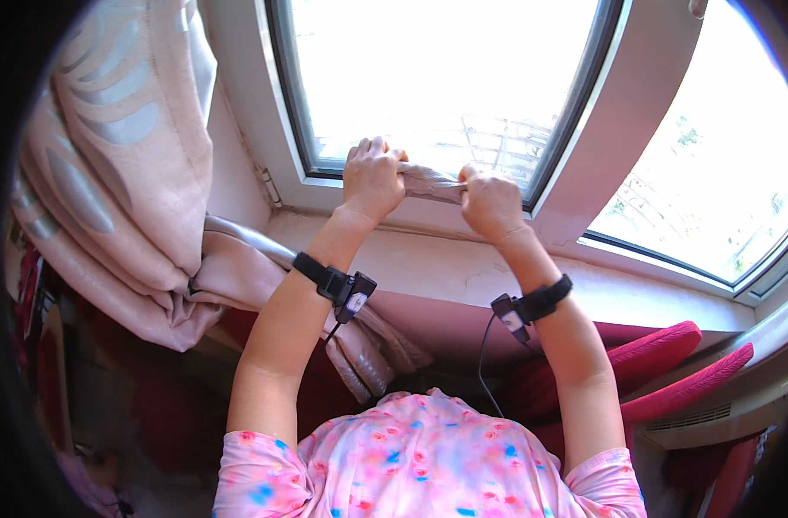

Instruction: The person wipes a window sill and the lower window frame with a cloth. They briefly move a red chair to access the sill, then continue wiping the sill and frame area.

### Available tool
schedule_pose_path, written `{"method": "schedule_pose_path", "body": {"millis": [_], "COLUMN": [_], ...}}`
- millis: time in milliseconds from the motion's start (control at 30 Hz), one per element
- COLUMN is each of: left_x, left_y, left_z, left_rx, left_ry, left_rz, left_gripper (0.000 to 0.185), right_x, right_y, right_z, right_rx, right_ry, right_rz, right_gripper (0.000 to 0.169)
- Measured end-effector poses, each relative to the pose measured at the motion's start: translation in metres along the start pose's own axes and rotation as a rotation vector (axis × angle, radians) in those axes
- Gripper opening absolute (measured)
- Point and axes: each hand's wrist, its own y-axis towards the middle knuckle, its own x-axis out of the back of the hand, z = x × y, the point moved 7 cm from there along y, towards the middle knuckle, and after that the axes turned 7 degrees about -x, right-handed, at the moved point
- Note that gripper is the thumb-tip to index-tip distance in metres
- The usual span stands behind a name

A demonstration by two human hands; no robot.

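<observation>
A pale, twisted cloth [433, 181] stretches between my two hands in front of the lower edge of a framed window pane [433, 78]. My left hand [374, 178] grips its left end, knuckles up. At the other end, my right hand [492, 199] has its fingers closed around the cloth. Both hands are above the white windowsill [433, 259]. Whether the cloth touches the window frame [316, 192] behind it, I cannot tell. Each forearm wears a black strap with a small device and cable.
Left of me hangs a pink curtain [141, 162] with silvery leaf shapes, gathered in a knot-like bunch. A hinge [271, 188] sits on the frame's left side. Red padded chair backs [685, 382] stand at right, beside a beige vented unit [692, 421]. A second pane [711, 175] is further right.
</observation>
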Motion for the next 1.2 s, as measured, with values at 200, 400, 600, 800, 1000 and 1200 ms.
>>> {"method": "schedule_pose_path", "body": {"millis": [200, 400, 600, 800, 1000, 1200], "left_x": [-0.031, -0.038, -0.023, -0.021, -0.004, -0.015], "left_y": [-0.021, -0.042, -0.060, -0.046, -0.035, -0.045], "left_z": [-0.003, -0.022, -0.027, 0.005, 0.018, 0.018], "left_rx": [-0.019, -0.117, -0.084, -0.181, -0.156, -0.176], "left_ry": [-0.023, -0.018, -0.122, -0.212, -0.080, -0.070], "left_rz": [-0.164, -0.178, -0.212, -0.181, -0.151, -0.186], "left_gripper": [0.014, 0.027, 0.044, 0.039, 0.029, 0.022], "right_x": [-0.013, -0.035, -0.026, -0.022, -0.002, -0.016], "right_y": [-0.026, -0.030, -0.054, -0.040, -0.025, -0.039], "right_z": [-0.003, -0.003, -0.005, -0.026, -0.049, -0.037], "right_rx": [0.207, 0.178, 0.188, 0.242, 0.067, 0.158], "right_ry": [0.012, 0.047, 0.054, 0.244, 0.540, 0.193], "right_rz": [-0.508, -0.474, -0.568, -0.342, -0.199, -0.363], "right_gripper": [0.014, 0.017, 0.035, 0.039, 0.044, 0.032]}}
